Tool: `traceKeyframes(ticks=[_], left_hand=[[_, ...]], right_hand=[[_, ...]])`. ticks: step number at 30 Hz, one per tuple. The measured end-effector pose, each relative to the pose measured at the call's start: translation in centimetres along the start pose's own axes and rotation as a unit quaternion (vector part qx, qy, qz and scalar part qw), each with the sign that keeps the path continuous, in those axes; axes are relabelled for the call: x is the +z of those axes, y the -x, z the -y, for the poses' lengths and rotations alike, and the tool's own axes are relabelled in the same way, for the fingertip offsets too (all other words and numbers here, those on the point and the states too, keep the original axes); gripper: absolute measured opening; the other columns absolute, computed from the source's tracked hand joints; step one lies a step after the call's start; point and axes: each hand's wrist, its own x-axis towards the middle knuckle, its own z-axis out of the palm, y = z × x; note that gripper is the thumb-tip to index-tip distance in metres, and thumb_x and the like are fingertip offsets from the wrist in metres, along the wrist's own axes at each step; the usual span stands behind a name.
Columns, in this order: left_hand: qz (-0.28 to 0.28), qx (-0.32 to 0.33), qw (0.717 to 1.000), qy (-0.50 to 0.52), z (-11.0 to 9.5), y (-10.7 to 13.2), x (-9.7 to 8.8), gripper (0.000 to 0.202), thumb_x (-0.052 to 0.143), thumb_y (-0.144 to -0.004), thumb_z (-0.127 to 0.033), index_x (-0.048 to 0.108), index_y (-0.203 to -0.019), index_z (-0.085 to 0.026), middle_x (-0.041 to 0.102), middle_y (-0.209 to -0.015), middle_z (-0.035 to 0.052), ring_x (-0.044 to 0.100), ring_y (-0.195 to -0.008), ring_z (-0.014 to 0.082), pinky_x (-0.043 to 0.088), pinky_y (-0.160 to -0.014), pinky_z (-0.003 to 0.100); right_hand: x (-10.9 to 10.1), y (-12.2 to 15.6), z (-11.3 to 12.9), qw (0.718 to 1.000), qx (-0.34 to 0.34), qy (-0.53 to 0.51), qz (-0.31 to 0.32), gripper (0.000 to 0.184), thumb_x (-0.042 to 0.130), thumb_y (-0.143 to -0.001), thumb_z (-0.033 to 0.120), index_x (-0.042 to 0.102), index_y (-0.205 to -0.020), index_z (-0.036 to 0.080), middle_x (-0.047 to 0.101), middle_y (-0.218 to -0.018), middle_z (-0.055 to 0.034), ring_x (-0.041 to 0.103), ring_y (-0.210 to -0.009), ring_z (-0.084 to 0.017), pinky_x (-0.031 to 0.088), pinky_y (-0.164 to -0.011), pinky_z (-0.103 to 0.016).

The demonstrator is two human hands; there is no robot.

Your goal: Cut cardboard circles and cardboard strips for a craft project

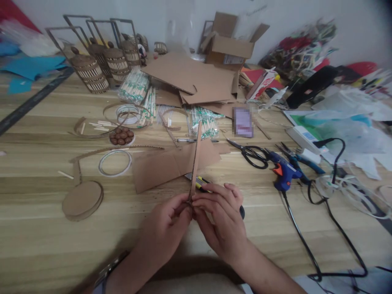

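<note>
A narrow cardboard strip (196,159) points up and away from me, its near end pinched between both hands. My left hand (170,222) closes on that end with thumb and fingers. My right hand (222,216) grips the same end from the other side, its fingertips touching the strip. The exact end of the strip is hidden by my fingers. Just beyond my right fingers lies a utility knife (201,182) with yellow and black parts, partly covered by the hand. Flat cardboard pieces (162,169) lie on the table behind the strip.
Cardboard discs (82,199) and a tape roll (115,163) lie left. Scissors (255,156), a blue glue gun (284,171) with its cable, and pliers (306,163) lie right. A bowl of brown balls (121,136), wrapped sticks (134,86) and finished lanterns (88,73) stand farther back.
</note>
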Motion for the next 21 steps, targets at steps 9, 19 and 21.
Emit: traceKeyframes(ticks=[9, 19, 21], left_hand=[[-0.007, 0.012, 1.0, 0.014, 0.25, -0.13, -0.3, 0.034, 0.051, -0.096, -0.045, 0.071, -0.11, -0.021, 0.078, -0.106, 0.0057, 0.071, -0.095, 0.0206, 0.055, -0.085, 0.029], [0.005, 0.036, 0.999, -0.017, 0.0, 0.04, -0.09, 0.03, 0.05, -0.096, -0.039, 0.073, -0.104, -0.022, 0.078, -0.093, 0.0034, 0.071, -0.083, 0.0185, 0.054, -0.074, 0.026], [0.003, 0.038, 0.999, -0.016, -0.13, 0.04, -0.09, 0.028, 0.05, -0.096, -0.037, 0.073, -0.102, -0.022, 0.077, -0.091, 0.003, 0.07, -0.083, 0.0182, 0.054, -0.074, 0.026]], right_hand=[[0.27, 0.14, -0.22, 1.0, -0.011, 0.005, -0.007, 0.01, 0.061, -0.097, 0.019, 0.065, -0.102, 0.025, 0.08, -0.101, 0.0002, 0.069, -0.109, -0.021, 0.032, -0.11, -0.039], [-0.09, 0.08, -0.21, 1.0, -0.023, 0.007, -0.013, 0.012, 0.059, -0.096, 0.013, 0.065, -0.097, 0.024, 0.081, -0.096, 0.0023, 0.073, -0.1, -0.018, 0.028, -0.114, -0.038], [-0.13, 0.07, -0.16, 1.0, -0.023, 0.003, -0.014, 0.012, 0.058, -0.097, 0.014, 0.064, -0.097, 0.024, 0.081, -0.095, 0.0018, 0.073, -0.1, -0.017, 0.027, -0.115, -0.037]])
